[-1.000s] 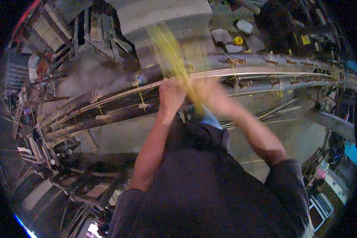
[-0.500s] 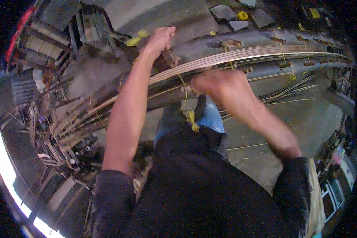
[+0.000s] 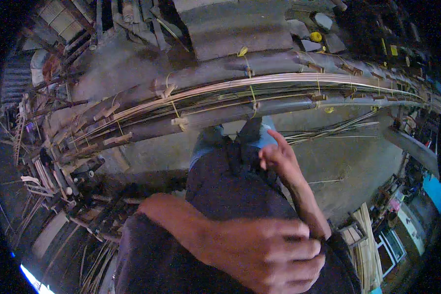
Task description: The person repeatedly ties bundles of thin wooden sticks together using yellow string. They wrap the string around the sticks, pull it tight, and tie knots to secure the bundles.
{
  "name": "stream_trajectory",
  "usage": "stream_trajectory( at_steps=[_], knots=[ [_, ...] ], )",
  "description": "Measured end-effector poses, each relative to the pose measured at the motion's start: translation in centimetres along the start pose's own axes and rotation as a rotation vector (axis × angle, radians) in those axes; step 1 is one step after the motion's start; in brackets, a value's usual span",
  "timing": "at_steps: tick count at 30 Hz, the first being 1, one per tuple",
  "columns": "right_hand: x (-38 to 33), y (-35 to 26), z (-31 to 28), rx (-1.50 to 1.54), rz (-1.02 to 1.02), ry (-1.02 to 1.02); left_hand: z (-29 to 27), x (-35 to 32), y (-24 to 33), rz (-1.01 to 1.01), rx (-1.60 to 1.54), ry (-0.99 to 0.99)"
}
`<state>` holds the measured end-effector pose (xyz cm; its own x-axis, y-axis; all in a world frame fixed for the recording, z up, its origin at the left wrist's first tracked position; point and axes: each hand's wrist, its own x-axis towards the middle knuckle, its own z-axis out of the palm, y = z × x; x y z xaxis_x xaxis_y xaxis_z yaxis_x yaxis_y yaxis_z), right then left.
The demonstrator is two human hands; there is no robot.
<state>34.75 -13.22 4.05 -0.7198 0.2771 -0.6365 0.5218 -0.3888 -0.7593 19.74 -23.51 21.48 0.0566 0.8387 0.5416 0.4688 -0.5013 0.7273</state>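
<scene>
My left hand (image 3: 264, 252) is close under the camera, reaching across my body with its fingers curled on the dark sleeve (image 3: 335, 245) of my right arm. My right hand (image 3: 278, 158) is held out in front of my dark shirt, index finger extended, holding nothing. Ahead of both hands lies a long bundle of thin pale bamboo strips (image 3: 279, 81), resting between dark poles (image 3: 215, 117) and tied with yellow string (image 3: 252, 93). Neither hand touches the bundle.
Small wooden blocks (image 3: 180, 122) sit along the poles. Piles of sticks and scrap wood (image 3: 59, 171) crowd the left side. Loose strips (image 3: 328, 132) lie on the grey concrete floor (image 3: 357, 166) to the right. A grey slab (image 3: 230, 24) stands behind the poles.
My left hand has come off the poles and dropped back to my right sleeve. My right hand has drawn down from the bundle and now holds no yellow string.
</scene>
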Motion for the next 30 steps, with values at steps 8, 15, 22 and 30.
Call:
stream_trajectory(
  at_steps=[8, 15, 22, 30],
  knots=[
    [2.7, -9.8, 0.4, -0.641, -0.505, 0.068, -0.3, -7.9, -18.3, -0.795, 0.405, 0.115],
    [20.4, -25.1, 4.8, -1.093, -0.834, -0.17, 3.2, -8.6, -21.3, -0.733, 0.688, 0.295],
    [29.3, -12.7, -2.3, -1.13, -0.295, 0.255, 3.4, -9.0, -21.5, -0.64, 0.603, 0.332],
    [11.4, -10.4, 2.7, -0.7, -0.949, -0.085, 3.4, -9.9, -21.4, -0.714, 0.722, 0.229]
  ],
)
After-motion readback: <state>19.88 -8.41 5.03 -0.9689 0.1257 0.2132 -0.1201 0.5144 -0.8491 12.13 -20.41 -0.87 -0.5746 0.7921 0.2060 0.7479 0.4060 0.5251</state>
